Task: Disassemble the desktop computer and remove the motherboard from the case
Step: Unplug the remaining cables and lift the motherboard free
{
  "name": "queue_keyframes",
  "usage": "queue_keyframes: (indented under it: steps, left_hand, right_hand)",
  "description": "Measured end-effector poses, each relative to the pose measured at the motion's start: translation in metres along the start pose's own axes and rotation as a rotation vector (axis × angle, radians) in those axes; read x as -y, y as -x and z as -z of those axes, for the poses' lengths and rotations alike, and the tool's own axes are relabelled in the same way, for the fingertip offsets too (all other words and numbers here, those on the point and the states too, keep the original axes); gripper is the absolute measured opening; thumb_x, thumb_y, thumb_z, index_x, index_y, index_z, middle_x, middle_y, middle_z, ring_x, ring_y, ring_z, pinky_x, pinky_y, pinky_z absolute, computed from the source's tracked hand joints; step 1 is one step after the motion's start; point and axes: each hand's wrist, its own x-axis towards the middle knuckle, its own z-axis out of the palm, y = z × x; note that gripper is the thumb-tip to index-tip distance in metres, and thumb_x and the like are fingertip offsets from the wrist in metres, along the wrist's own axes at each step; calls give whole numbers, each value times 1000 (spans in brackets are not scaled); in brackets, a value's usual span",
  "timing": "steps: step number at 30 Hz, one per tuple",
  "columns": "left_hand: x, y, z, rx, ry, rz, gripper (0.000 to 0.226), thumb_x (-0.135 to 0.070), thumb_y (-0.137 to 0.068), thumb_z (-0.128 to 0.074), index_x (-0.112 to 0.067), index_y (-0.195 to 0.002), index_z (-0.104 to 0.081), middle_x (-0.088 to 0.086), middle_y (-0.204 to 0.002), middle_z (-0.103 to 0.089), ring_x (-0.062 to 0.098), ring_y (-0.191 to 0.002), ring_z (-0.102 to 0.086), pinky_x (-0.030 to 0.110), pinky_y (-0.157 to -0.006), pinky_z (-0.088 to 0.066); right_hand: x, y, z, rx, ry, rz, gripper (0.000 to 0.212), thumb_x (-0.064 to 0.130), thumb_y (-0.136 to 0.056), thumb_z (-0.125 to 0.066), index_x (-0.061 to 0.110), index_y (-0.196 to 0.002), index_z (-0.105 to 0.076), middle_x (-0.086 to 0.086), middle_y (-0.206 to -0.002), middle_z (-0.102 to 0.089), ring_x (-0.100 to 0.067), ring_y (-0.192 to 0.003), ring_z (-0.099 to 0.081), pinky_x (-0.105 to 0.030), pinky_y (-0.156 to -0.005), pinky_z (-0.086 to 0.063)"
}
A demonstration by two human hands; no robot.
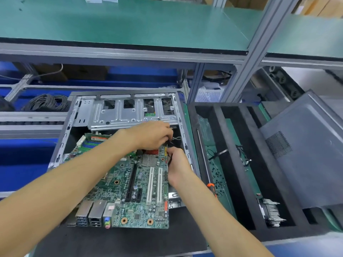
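Mat: black foam point(118, 243) at the near edge, under the case.
Board: one green motherboard point(130, 184) lies tilted in the open case point(74, 115), its port block at the near edge hanging over the mat.
Slots: two white and two black on the board.
Right hand: point(178, 167) fingers curled at the board's right edge, pinching a dark cable point(171, 158).
Left hand: point(154, 135) curled just beyond, fingertips at the same cable by the board's far right corner; exact grip hidden.
Obstruction: both forearms cross the board; the metal drive cage point(133, 112) overhangs its far end.
Right side: foam tray point(232, 175) with loose screws, an orange-handled screwdriver point(211, 188), one heatsink point(272, 212).
Far right: grey side panel point(306, 154).
Far: green shelf point(130, 25); cable coil point(46, 102) at left.
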Motion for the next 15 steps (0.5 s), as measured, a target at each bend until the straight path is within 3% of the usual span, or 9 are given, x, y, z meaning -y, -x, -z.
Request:
queue_keyframes:
  steps: [1,2,3,6,8,10,15]
  left_hand:
    - [3,0,2,-4,-5,-16,18,-23,-100,-47,-22,-108,-64,-4,-106,-59,17,-100,-56,36,-85,-47]
    - [6,1,3,-10,-13,-29,14,-24,-99,-49,-23,-105,-62,-6,-103,-58,16,-98,-56,33,-81,-47]
    - [9,1,4,-12,-19,-37,11,-25,-98,-51,-24,-103,-61,-7,-101,-58,15,-96,-56,31,-77,-45]
    - [11,0,5,23,-15,-19,11,-28,-97,-53,-25,-104,-61,-8,-101,-60,15,-93,-57,32,-77,-48]
    - [11,-2,4,79,-11,20,16,-29,-99,-50,-22,-106,-63,-5,-105,-63,17,-94,-60,35,-81,-51]
    - [13,-3,5,124,38,39,19,-29,-100,-51,-19,-106,-65,-2,-104,-64,18,-94,-61,38,-84,-52]
    - [19,-2,7,122,146,12,10,-28,-99,-54,-21,-98,-61,-5,-97,-61,15,-88,-58,39,-83,-51]
  right_hand:
    - [-1,-1,1,-20,14,2,11,11,-99,-45,10,-106,-54,-3,-91,-54,-15,-80,-50,-34,-69,-33]
    - [-2,-3,1,-36,31,7,11,10,-98,-46,10,-107,-53,-3,-97,-52,-16,-87,-49,-35,-105,-30]
    - [-3,-4,1,-47,42,8,12,10,-97,-46,11,-108,-52,-4,-102,-51,-17,-97,-47,-40,-102,-37]
    - [-2,-4,2,-67,52,-6,25,10,-98,-47,13,-123,-49,-5,-126,-47,-19,-122,-35,-44,-117,-20]
    - [-1,-3,1,-68,65,-18,42,11,-99,-46,12,-141,-43,-7,-149,-37,-22,-140,-29,-44,-119,-17]
    - [-1,-1,0,-75,71,-17,51,14,-100,-46,13,-150,-36,-7,-158,-29,-24,-148,-21,-43,-120,-17]
    - [-1,0,-2,-87,70,-18,45,15,-100,-46,12,-146,-42,-3,-143,-40,-24,-138,-33,-44,-117,-23]
